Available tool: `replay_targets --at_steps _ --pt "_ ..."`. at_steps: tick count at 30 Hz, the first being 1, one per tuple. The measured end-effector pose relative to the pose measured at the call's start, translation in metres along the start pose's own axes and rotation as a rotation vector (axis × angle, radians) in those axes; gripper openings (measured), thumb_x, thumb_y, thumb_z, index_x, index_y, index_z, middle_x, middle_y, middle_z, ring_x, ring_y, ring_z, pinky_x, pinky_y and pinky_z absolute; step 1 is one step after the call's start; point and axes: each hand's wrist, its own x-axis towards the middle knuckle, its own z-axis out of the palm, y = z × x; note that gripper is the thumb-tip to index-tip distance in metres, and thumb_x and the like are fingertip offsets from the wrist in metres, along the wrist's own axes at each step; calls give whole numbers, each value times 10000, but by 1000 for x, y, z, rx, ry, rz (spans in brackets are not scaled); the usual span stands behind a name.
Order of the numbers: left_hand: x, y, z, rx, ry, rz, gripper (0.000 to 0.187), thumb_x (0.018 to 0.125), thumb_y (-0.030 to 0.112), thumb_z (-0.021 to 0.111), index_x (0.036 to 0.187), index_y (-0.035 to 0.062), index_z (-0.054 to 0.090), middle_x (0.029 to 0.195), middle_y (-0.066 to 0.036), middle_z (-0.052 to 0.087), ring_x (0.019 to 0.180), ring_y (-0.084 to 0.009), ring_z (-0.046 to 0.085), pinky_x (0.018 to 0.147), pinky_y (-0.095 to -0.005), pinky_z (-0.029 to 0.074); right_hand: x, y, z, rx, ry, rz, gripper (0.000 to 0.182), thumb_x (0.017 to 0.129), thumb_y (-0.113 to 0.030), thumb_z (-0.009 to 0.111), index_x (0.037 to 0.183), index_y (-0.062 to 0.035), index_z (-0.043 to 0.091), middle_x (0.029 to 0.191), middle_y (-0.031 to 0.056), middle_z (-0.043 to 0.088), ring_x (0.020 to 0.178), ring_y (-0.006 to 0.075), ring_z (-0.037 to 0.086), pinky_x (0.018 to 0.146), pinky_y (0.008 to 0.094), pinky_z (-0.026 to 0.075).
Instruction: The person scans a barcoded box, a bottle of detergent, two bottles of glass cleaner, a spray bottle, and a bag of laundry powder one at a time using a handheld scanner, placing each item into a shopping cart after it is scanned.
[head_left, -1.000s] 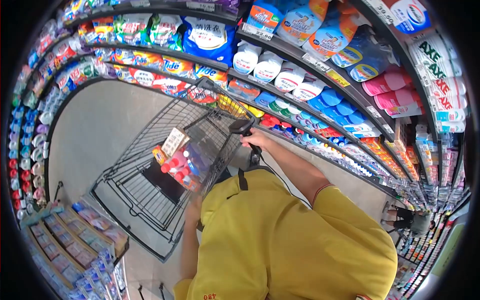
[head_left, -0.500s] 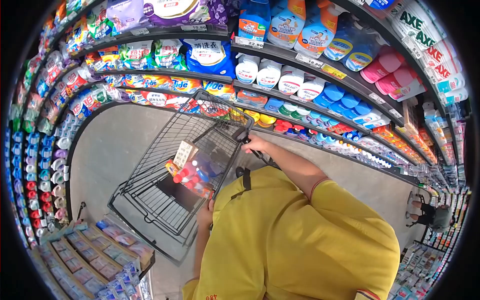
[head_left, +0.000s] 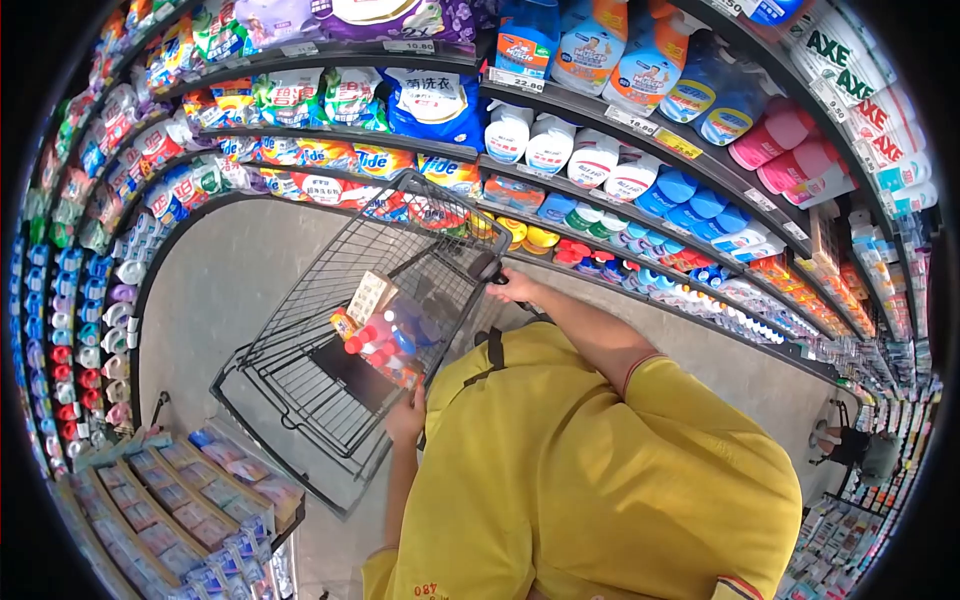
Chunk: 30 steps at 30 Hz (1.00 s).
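Note:
A black wire shopping cart [head_left: 290,385] stands in front of me, angled to the left. My right hand [head_left: 514,287] is closed around the far end of its handle, beside a dark grip piece [head_left: 486,268]. Lower down, my left hand [head_left: 406,416] is closed on the near end of the handle, its fingers partly hidden by the cart's edge. Inside the basket lie red-capped bottles [head_left: 366,337], a pale box with printed panels [head_left: 372,293] and a small orange-yellow pack [head_left: 343,322]. Clear plastic glints around the bottles.
Curved-looking shelves [head_left: 400,143] of laundry bags and cleaner bottles run ahead and to both sides. A display of packets [head_left: 180,505] stands at lower left. Grey floor [head_left: 215,290] lies around the cart. Another person [head_left: 865,452] stands at far right beside a cart.
The shelves have shifted slightly right in view, while the cart has shifted a little left relative to them. Both hands keep hold of the handle, and the basket's contents look the same.

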Motion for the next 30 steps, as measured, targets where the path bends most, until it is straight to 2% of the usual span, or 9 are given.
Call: replay_targets --at_steps 6,9,11,13,20,22,23,24,30 --pt "-7 7 3 -11 36 28 516 897 568 408 1092 165 665 953 -167 674 914 -366 632 812 -462 478 0 8 -3 -99 55 7 667 796 -337 724 1269 29 428 854 76 628 675 136 581 654 284 504" --pt "-3 2 11 23 120 79 451 906 516 442 1025 152 680 921 -172 668 865 -376 627 775 -480 474 -5 8 0 -197 139 -42 647 807 -323 715 1264 34 429 841 85 622 640 135 576 616 288 508" --pt "0 -3 17 56 152 103 498 904 557 402 1063 166 665 905 -155 680 857 -355 644 757 -461 488 -5 2 -1 -134 149 -123 670 814 -314 709 1290 47 403 824 94 619 600 131 571 562 288 502" --pt "6 -5 23 93 180 127 545 903 598 361 1102 180 649 888 -137 693 849 -335 661 739 -443 502 -5 -5 -5 -138 148 -104 678 819 -312 705 1298 52 392 819 97 617 590 131 571 546 289 500" --pt "3 -4 22 112 227 114 525 906 587 379 1012 161 667 800 -130 689 766 -330 668 675 -443 507 -6 -9 -3 -106 98 -68 659 839 -296 682 1303 56 375 775 81 610 550 119 566 518 274 486" --pt "-4 -1 19 106 209 108 518 907 580 385 1002 156 667 792 -130 688 756 -329 668 668 -445 506 1 -3 -4 -161 15 -53 655 845 -281 669 1319 49 360 772 72 610 559 118 570 517 266 481" --pt "-6 1 20 69 257 125 471 900 540 431 921 128 659 787 -141 673 722 -345 653 644 -456 496 -3 -4 1 -173 79 -44 495 850 -248 640 1243 -18 448 716 50 599 544 129 571 503 307 461" --pt "-7 3 20 31 306 145 438 893 499 478 840 101 651 782 -151 657 689 -361 638 620 -467 486 -7 -7 2 -176 77 -43 495 850 -248 640 1243 -18 448 716 50 599 544 129 571 503 307 461" --pt "-6 -1 25 42 349 189 367 881 437 527 810 86 605 732 -156 638 652 -358 623 585 -466 474 2 3 2 -225 60 -40 509 857 -289 622 1260 -37 439 730 48 606 570 124 584 515 299 463"
